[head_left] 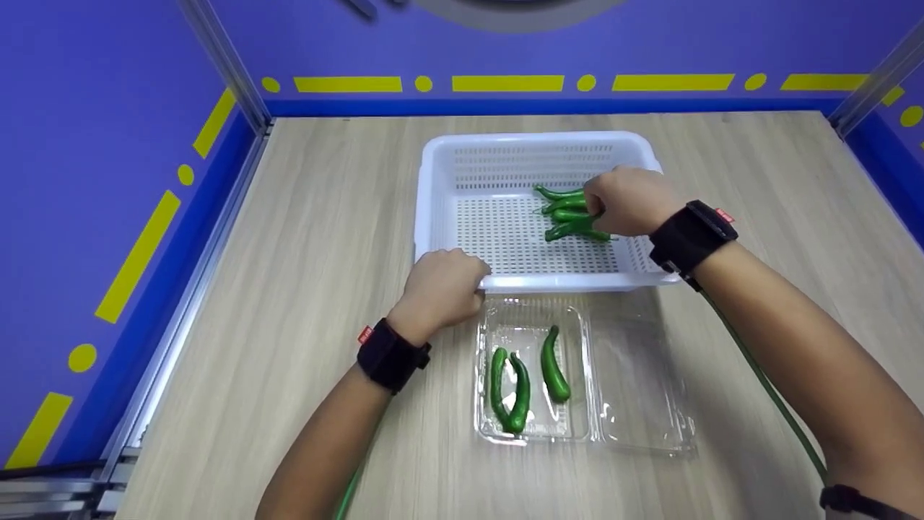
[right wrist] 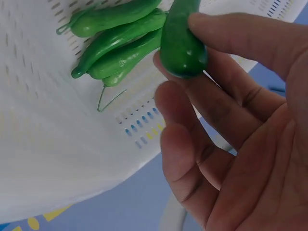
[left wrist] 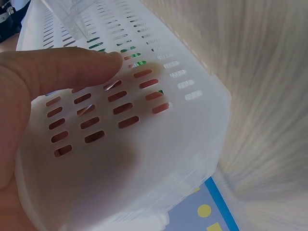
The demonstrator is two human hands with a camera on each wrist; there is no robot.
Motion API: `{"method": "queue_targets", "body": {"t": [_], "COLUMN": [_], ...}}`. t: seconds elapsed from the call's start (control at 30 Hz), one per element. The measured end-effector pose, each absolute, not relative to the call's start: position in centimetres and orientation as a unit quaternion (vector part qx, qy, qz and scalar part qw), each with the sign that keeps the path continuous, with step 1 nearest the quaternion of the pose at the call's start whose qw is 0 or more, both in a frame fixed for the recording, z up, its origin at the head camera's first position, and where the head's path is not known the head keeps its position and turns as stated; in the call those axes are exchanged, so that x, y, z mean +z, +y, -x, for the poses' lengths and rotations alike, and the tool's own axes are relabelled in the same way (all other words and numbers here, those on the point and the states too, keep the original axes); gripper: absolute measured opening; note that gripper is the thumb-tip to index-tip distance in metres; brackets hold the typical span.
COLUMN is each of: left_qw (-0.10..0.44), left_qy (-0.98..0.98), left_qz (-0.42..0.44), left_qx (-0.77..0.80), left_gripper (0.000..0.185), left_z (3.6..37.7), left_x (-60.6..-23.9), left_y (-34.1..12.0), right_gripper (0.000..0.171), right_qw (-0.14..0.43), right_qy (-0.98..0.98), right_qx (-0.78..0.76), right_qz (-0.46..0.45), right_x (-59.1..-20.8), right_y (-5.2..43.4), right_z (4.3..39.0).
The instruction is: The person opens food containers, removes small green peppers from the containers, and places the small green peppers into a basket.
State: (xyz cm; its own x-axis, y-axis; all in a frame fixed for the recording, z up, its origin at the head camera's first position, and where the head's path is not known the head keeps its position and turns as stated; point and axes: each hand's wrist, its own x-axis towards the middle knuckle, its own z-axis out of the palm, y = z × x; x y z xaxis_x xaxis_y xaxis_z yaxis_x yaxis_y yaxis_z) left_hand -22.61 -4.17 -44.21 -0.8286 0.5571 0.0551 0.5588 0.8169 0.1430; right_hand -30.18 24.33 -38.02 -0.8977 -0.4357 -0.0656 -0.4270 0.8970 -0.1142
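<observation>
Inside the white basket, near its right wall, the right hand pinches one green pepper: light, smooth, probably slippery, best gripped mid-body. The left hand grips the basket's near rim.

Left hand lay against slotted wall of white basket, thumb pressed flat across slots. Green showed through upper slots. Wood-grain table lay beyond, blurred.
</observation>
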Motion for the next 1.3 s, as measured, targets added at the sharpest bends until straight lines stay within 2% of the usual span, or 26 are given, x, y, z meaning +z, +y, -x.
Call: {"method": "queue_targets", "body": {"t": [0.27,0.53,0.7,0.9,1.17,1.3], "left_qw": [0.005,0.0,0.003,0.006,0.022,0.018], "left_qy": [-0.954,-0.954,-0.953,-0.953,-0.952,-0.953], "left_qz": [0.29,0.291,0.293,0.295,0.297,0.293], "left_qx": [-0.075,-0.075,-0.072,-0.074,-0.071,-0.071], "left_gripper": [0.036,0.035,0.036,0.036,0.037,0.028], "left_z": [22.6,22.5,22.5,22.8,22.9,22.7], "left_x": [-44.3,-44.4,-44.3,-44.1,-44.2,-44.4], "left_y": [-4.2,-4.0,-4.1,-4.0,-4.0,-4.1], "right_gripper": [0.028,0.017,0.022,0.032,0.029,0.029], "right_qw": [0.071,0.105,0.101,0.133,0.136,0.144], "right_qy": [0.967,0.969,0.972,0.973,0.973,0.971], "right_qx": [-0.023,-0.011,0.002,0.045,0.061,0.066], "right_qz": [0.242,0.223,0.21,0.186,0.178,0.181], "right_x": [-39.2,-40.7,-41.2,-41.6,-41.5,-41.8], "right_y": [24.2,24.7,24.5,24.2,23.7,23.6], "right_z": [31.5,31.9,32.1,32.5,32.5,32.5]}}
